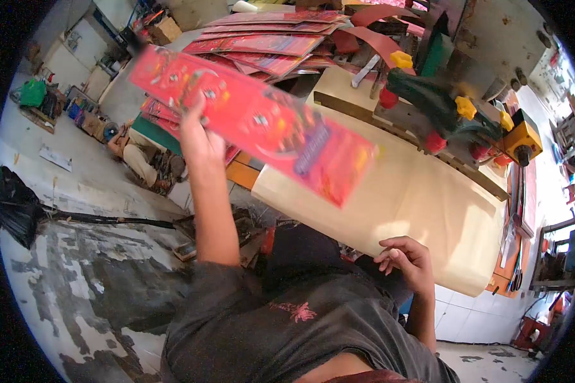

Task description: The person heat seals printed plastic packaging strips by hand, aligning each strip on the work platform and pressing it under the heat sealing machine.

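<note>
My left hand [201,137] is raised and closed on the edge of a long red printed sheet [262,124], with the thumb on its printed face. Slightly blurred, the sheet slants down to the right and hangs over the cream-coloured sheet [364,198] covering the work surface. My right hand [409,258] is close to the front edge of that cover. Its fingers are loosely bent and slightly apart, with nothing visible in them.
Behind the work surface stands a machine with a dark green arm [428,99], yellow knobs and a metal bar [415,147]. Stacked red printed sheets [262,41] lie at the back. A black bag [16,207] rests on the floor to the left; scissors [517,277] lie at the right.
</note>
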Demonstrator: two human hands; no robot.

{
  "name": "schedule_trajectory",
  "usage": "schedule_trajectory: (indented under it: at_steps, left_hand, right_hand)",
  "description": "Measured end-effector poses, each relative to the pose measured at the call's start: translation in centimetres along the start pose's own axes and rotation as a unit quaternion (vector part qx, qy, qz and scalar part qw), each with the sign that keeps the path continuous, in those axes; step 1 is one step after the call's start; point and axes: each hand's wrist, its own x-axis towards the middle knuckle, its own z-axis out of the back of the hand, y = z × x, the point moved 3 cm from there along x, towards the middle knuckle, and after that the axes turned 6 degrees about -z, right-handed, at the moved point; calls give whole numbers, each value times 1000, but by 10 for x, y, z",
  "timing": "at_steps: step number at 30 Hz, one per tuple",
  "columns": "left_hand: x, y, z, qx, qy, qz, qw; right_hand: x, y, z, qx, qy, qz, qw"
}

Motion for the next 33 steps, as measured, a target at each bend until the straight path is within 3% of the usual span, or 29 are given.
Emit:
schedule_trajectory:
  at_steps: [4, 7, 9, 11, 13, 15, 17, 18, 20, 21, 22, 23, 24, 26, 29, 33]
  left_hand:
    - [136, 6, -22, 59, 7, -51, 997]
    - [233, 48, -18, -42, 76, 14, 996]
    - [263, 88, -2, 94, 42, 76, 992]
    - [304, 139, 31, 308, 20, -82, 948]
    - [225, 128, -8, 390, 20, -120, 913]
    - [179, 127, -43, 560, 138, -193, 794]
    - [177, 139, -44, 605, 201, -223, 737]
    - [177, 144, -44, 561, 231, -132, 784]
    - [173, 149, -46, 525, 299, -28, 796]
    - [174, 143, -46, 561, 345, -59, 750]
    - [182, 149, -38, 561, 348, -67, 748]
    - [194, 151, -39, 607, 386, -78, 690]
    - [194, 148, -38, 597, 402, -56, 692]
    - [239, 162, -20, 648, 449, -80, 610]
    - [244, 164, -17, 666, 428, -80, 606]
    - [255, 173, -7, 680, 413, -107, 596]
  right_hand:
    - [2, 2, -3, -18, 14, -22, 1000]
    - [1, 0, -2, -18, 22, -24, 999]
    - [-1, -3, 0, -19, 21, -18, 999]
    - [-2, -8, 4, -13, 28, -8, 999]
    - [-4, -9, 4, -2, 22, -13, 1000]
    - [-5, -8, 3, 6, 10, -24, 1000]
    - [-6, -1, 3, -4, 24, -38, 999]
    - [-7, -1, 6, 1, -15, -38, 999]
    - [-11, 2, 11, -1, 85, -40, 996]
    - [-15, 9, 20, 6, 39, -38, 998]
    - [-20, 19, 23, -20, 79, -8, 997]
    - [-27, 28, 29, -47, 122, 20, 991]
    - [-33, 37, 39, -29, 113, 31, 993]
    - [-52, 63, 65, -71, -1, 37, 997]
    - [-79, 94, 126, -144, -210, 90, 963]
    - [-108, 102, 250, -241, -478, 143, 833]
